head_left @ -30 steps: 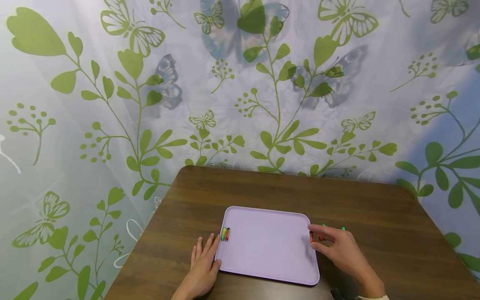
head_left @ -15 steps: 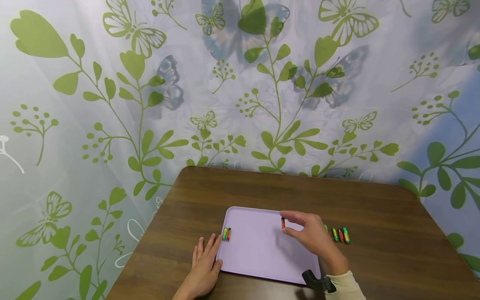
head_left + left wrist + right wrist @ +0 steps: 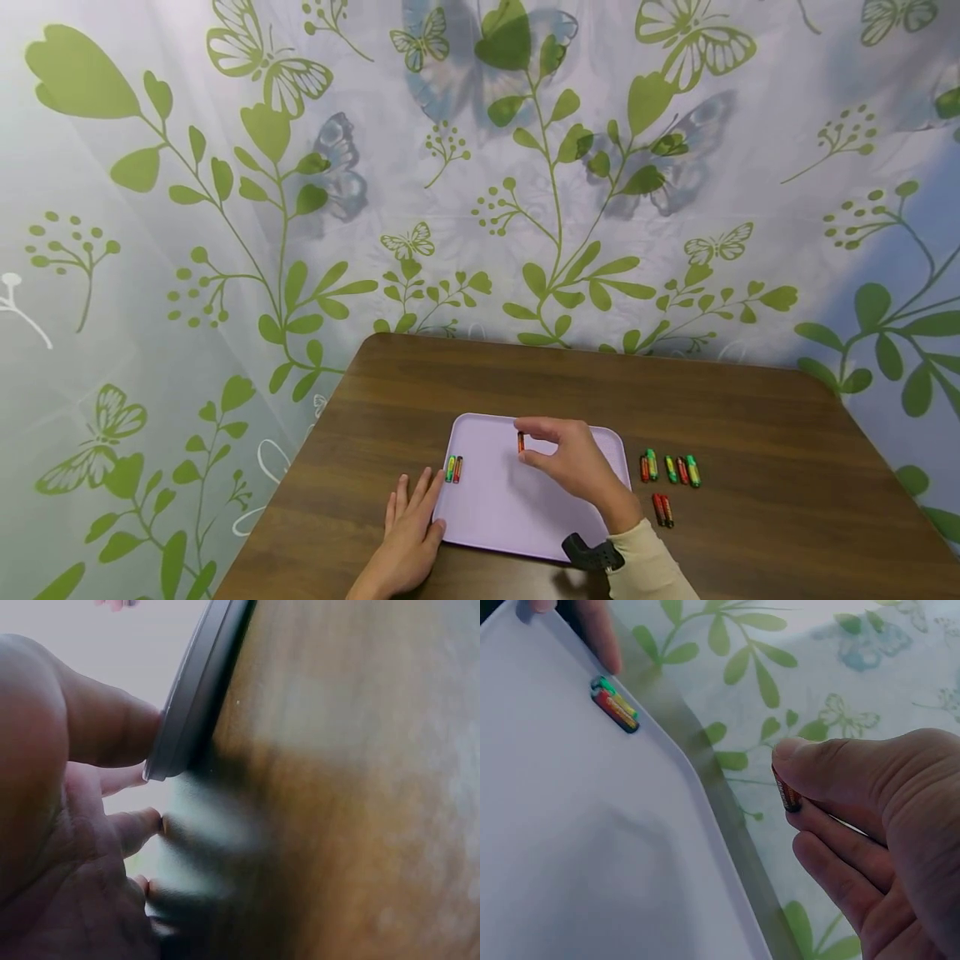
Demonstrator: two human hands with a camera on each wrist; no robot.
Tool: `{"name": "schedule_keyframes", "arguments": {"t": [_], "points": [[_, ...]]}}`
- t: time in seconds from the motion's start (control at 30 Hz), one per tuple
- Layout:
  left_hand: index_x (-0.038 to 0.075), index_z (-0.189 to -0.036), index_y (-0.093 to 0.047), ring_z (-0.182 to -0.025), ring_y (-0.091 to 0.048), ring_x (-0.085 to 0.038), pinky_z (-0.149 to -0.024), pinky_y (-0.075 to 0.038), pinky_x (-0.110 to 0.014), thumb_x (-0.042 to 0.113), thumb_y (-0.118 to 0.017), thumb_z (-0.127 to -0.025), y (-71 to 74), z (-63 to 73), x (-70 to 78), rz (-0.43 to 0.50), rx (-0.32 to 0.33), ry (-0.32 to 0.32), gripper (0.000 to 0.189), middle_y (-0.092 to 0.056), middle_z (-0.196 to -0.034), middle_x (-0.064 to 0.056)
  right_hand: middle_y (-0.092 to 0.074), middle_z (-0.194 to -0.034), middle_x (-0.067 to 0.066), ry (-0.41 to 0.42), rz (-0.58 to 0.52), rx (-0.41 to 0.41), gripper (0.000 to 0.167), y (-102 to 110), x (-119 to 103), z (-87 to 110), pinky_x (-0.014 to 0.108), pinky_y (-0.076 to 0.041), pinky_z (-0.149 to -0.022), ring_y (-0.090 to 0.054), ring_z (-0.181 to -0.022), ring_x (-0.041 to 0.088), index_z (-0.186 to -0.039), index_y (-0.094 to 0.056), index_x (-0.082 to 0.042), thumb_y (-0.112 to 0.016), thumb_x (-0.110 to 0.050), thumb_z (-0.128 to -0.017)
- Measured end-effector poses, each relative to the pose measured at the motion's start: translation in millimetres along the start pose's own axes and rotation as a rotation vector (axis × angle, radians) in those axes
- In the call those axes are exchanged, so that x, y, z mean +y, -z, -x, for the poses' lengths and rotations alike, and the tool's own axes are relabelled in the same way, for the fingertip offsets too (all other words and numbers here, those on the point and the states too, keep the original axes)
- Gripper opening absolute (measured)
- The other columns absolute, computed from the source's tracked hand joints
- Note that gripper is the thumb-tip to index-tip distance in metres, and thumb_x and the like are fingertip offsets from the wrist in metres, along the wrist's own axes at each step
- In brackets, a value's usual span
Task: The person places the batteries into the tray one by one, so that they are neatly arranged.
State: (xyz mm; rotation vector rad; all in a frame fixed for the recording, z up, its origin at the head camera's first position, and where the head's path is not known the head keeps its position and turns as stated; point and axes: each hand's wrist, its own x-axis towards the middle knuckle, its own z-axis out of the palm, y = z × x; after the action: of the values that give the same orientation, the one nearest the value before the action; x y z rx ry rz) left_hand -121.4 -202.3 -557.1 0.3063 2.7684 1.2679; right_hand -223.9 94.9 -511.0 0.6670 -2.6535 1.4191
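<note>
My right hand (image 3: 573, 462) pinches a red and black battery (image 3: 521, 442) between thumb and fingertips, above the lilac tray (image 3: 495, 517). In the right wrist view the same battery (image 3: 786, 791) stands nearly upright in the pinch. Fingers spread, my left hand (image 3: 408, 529) lies at the tray's left edge; in the left wrist view its thumb (image 3: 112, 724) touches the tray rim (image 3: 191, 697). Just inside that edge, a green and yellow battery (image 3: 450, 468) and a red one (image 3: 458, 469) lie side by side, close to the left fingertips.
Right of the tray, several green and red batteries (image 3: 681, 470) lie in a loose row on the brown wooden table (image 3: 772, 467). Two red batteries (image 3: 663, 510) lie nearer the front. A leaf-patterned curtain (image 3: 480, 208) hangs behind the table.
My right hand has carried the red and black battery leftward from the tray's right edge to over its middle. The batteries on the right have come into view. My left hand has stayed put.
</note>
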Motion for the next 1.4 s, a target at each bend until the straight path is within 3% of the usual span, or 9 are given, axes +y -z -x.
{"name": "schedule_keyframes", "arguments": {"t": [0.33,0.53,0.57,0.7,0.87,0.97,1.17,1.27,1.4], "points": [[0.005,-0.169,-0.039,-0.163,0.003,-0.065,-0.126,0.005,-0.081,0.005,-0.062,-0.105,0.1,-0.2,1.9,-0.019,0.01,-0.005,0.068,-0.027,-0.177,-0.031,-0.082,-0.126,0.003,0.119,-0.028,0.007,0.043,-43.7,-6.4,-11.8,0.048,-0.063,-0.102,-0.08,-0.116,0.026,-0.129,-0.081,-0.009,-0.09,-0.008,-0.088],[0.003,-0.168,-0.04,-0.162,0.002,-0.066,-0.125,0.005,-0.081,0.004,-0.062,-0.104,-0.8,-0.1,0.9,-0.013,0.017,-0.017,0.067,-0.028,-0.176,-0.033,-0.082,-0.126,0.006,0.116,-0.044,-0.018,0.043,-69.1,-6.5,-14.0,0.047,-0.064,-0.102,-0.08,-0.116,0.026,-0.129,-0.08,-0.003,-0.09,-0.006,-0.088],[0.003,-0.167,-0.042,-0.161,0.0,-0.068,-0.129,0.009,-0.075,0.004,-0.062,-0.104,-3.4,-0.4,-2.3,-0.002,0.038,-0.032,0.067,-0.03,-0.175,-0.034,-0.082,-0.126,0.006,0.107,-0.047,-0.024,0.043,-73.0,-6.5,-14.1,0.048,-0.064,-0.102,-0.08,-0.115,0.027,-0.13,-0.079,-0.003,-0.09,-0.006,-0.088],[0.005,-0.168,-0.042,-0.163,-0.001,-0.066,-0.129,0.009,-0.074,0.006,-0.063,-0.105,-7.7,-2.3,-9.8,-0.005,0.056,-0.039,0.066,-0.031,-0.175,-0.032,-0.082,-0.126,0.009,0.101,-0.045,-0.037,0.042,-86.1,-4.9,-15.5,0.046,-0.064,-0.1,-0.08,-0.114,0.028,-0.129,-0.079,-0.002,-0.089,-0.005,-0.088],[0.01,-0.169,-0.041,-0.165,-0.002,-0.06,-0.127,0.0,-0.077,0.008,-0.063,-0.105,-17.8,-6.5,-28.1,-0.029,0.097,-0.048,0.068,-0.033,-0.176,-0.027,-0.083,-0.122,0.008,0.139,0.016,-0.023,0.042,-99.1,-2.3,-16.1,0.041,-0.064,-0.1,-0.08,-0.113,0.021,-0.126,-0.081,-0.003,-0.09,-0.003,-0.086],[0.011,-0.168,-0.042,-0.164,-0.004,-0.062,-0.127,0.0,-0.076,0.007,-0.064,-0.104,-19.9,-6.0,-30.4,-0.033,0.121,-0.069,0.068,-0.034,-0.175,-0.028,-0.084,-0.121,0.007,0.169,0.057,-0.015,0.042,-104.9,-2.1,-15.9,0.041,-0.064,-0.1,-0.079,-0.112,0.019,-0.125,-0.081,-0.003,-0.091,-0.004,-0.085],[0.011,-0.168,-0.042,-0.161,-0.004,-0.067,-0.131,0.015,-0.063,0.007,-0.063,-0.103,-20.2,-5.0,-29.5,0.002,0.134,-0.104,0.069,-0.034,-0.173,-0.032,-0.084,-0.121,0.002,0.192,0.179,-0.013,0.043,-112.6,-2.6,-17.2,0.039,-0.064,-0.1,-0.078,-0.114,0.016,-0.126,-0.081,-0.008,-0.093,-0.011,-0.085],[0.012,-0.169,-0.041,-0.159,-0.002,-0.07,-0.131,0.021,-0.062,0.008,-0.062,-0.104,-18.5,-4.0,-27.5,0.03,0.121,-0.119,0.069,-0.032,-0.173,-0.035,-0.084,-0.119,0.002,0.21,0.239,-0.02,0.043,-114.7,-4.0,-18.0,0.039,-0.064,-0.097,-0.079,-0.111,0.017,-0.124,-0.082,-0.009,-0.094,-0.013,-0.084],[0.01,-0.17,-0.039,-0.157,-0.001,-0.073,-0.127,0.019,-0.073,0.01,-0.061,-0.105,-16.3,-3.3,-24.2,0.045,0.104,-0.124,0.068,-0.029,-0.172,-0.038,-0.084,-0.12,0.004,0.239,0.301,-0.022,0.043,-115.9,-5.2,-18.9,0.038,-0.065,-0.097,-0.08,-0.112,0.018,-0.125,-0.081,-0.008,-0.095,-0.015,-0.085]]}}
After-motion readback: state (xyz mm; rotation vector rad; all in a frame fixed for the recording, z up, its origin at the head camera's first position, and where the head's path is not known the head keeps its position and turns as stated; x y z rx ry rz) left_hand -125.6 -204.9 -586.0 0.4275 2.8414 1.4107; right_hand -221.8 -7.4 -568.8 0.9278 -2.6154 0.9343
